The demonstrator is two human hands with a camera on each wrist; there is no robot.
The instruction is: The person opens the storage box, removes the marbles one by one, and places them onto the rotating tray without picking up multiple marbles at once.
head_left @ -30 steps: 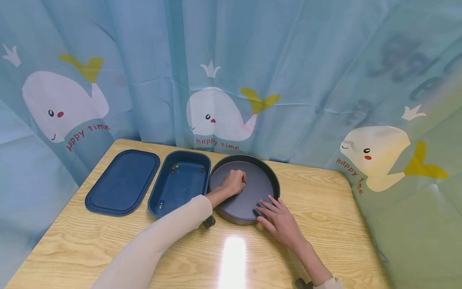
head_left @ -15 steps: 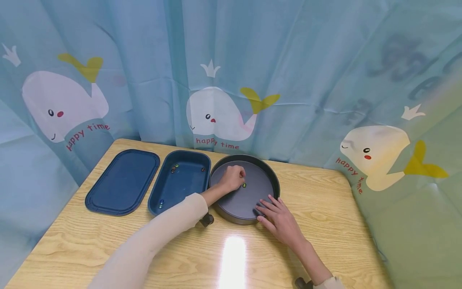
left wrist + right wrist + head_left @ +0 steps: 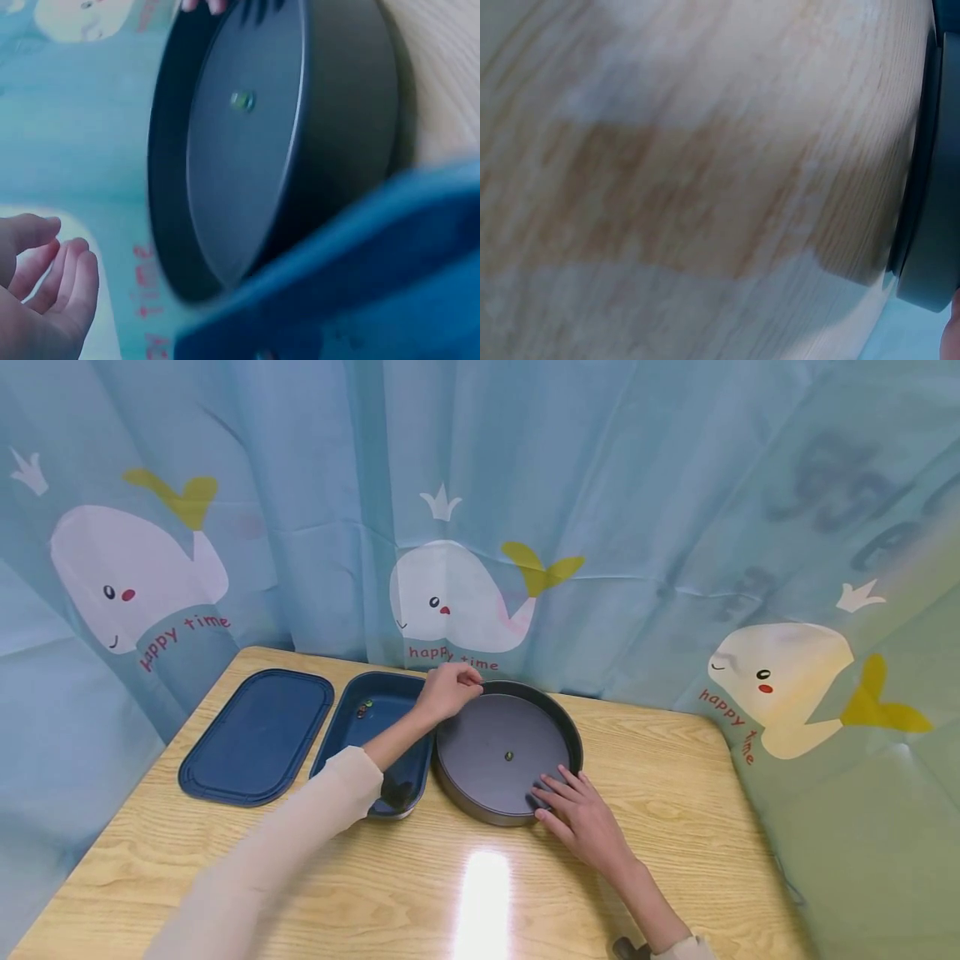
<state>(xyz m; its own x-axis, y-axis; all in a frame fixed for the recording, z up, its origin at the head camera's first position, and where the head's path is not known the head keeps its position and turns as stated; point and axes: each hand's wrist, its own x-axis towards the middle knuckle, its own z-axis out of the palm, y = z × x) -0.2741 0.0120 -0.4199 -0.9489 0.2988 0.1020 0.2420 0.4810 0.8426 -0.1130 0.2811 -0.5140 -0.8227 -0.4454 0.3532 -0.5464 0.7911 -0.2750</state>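
A green glass marble (image 3: 509,757) lies on the floor of a round dark baking pan (image 3: 480,793); the left wrist view shows this marble (image 3: 242,100) too. My left hand (image 3: 448,690) hovers over the pan's far left rim. Its fingers (image 3: 84,285) are loosely bent, with a gap to the thumb and nothing between them. My right hand (image 3: 581,818) rests on the pan's near right rim, fingers spread and fairly straight. Left of the pan stands a deep blue tray (image 3: 341,727) with a few marbles (image 3: 364,708); my left forearm hides part of it.
A flat blue lid (image 3: 255,739) lies on the wooden table (image 3: 660,760) at the far left. A blue curtain (image 3: 315,527) with whale prints hangs close behind the table's back edge.
My left hand has risen from inside the pan and moved back and left. The green marble, hidden at first, now lies uncovered in the pan. My right hand has stayed put.
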